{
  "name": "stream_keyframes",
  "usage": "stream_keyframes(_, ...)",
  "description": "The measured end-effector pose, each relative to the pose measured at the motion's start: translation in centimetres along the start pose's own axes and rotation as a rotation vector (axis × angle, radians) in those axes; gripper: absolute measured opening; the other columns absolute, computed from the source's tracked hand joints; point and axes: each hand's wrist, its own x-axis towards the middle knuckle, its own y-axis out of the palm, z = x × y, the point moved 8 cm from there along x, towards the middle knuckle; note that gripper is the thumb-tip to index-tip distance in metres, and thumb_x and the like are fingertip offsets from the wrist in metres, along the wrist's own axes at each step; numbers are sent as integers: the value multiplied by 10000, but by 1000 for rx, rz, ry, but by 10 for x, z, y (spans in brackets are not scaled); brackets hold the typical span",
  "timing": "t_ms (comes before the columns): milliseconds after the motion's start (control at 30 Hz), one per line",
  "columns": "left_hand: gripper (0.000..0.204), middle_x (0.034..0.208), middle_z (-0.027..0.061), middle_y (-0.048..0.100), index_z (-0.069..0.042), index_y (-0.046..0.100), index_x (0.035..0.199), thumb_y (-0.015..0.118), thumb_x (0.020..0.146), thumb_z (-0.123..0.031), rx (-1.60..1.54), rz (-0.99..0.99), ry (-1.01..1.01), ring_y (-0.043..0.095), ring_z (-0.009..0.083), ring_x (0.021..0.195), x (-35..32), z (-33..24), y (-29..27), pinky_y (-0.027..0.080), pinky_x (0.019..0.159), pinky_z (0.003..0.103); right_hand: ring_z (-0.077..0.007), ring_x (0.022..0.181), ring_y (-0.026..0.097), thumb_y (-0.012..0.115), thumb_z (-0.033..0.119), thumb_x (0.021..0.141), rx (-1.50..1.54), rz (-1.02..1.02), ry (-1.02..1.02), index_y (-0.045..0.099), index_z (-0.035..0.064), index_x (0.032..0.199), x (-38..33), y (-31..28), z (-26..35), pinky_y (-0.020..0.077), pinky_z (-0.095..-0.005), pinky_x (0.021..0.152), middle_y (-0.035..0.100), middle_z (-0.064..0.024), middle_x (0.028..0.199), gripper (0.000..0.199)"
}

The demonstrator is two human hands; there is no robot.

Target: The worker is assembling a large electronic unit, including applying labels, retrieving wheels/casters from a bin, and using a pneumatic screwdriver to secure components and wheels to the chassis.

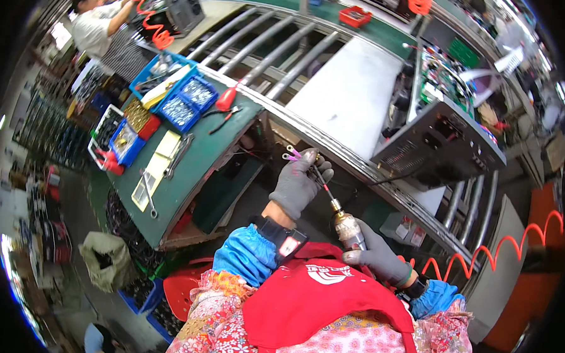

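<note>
Gripping a silver power driver [348,232]: right hand [380,255], gray glove, fingers curled round its body. Left hand [294,186], fingers pinching pink-sleeved ring terminals [293,157], near the driver's far end; exact contact there unclear. Terminals just right of the green table [198,157]. On table, left: blue bins [133,154], pliers [222,119], wrench [148,191]. Roller conveyor [278,54] far; gray metal case [438,145] right.

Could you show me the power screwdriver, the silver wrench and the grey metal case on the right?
Power screwdriver [348,231]: head view, on its body.
Silver wrench [149,193]: head view, on its shank.
Grey metal case [440,147]: head view, on its socketed panel.
</note>
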Motion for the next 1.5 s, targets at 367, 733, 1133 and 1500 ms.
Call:
stream_keyframes(367,132,912,111,617,-38,591,1014,522,942,-125,-46,-59,-58,624,256,846,1,14,18,549,798,436,-140,1002,527,787,293,729,27,-122,-25,342,21,1423,-14,-1,-9,436,-285,874,541,-76,1158,868)
stream_keyframes(733,149,902,129,597,-15,543,1035,497,911,-83,143,11,-27,619,276,833,14,16,23,545,781,471,-108,874,516,776,294,723,95,-130,-56,343,25,1422,-20,-7,-12,443,-261,773,528,-43,1036,866)
stream_keyframes(1133,211,854,106,574,-52,492,1099,518,890,-71,-87,288,-102,598,244,783,35,32,45,548,746,427,-153,679,632,643,243,798,999,205,29,441,56,1230,-23,4,-26,534,-244,558,620,-106,899,512)
stream_keyframes(1500,233,802,83,544,-79,496,1074,536,846,-52,73,165,-20,552,238,742,36,35,57,491,715,433,-133,730,596,713,271,746,326,-87,13,312,46,1416,-25,-17,-14,513,-262,653,576,-75,920,813)
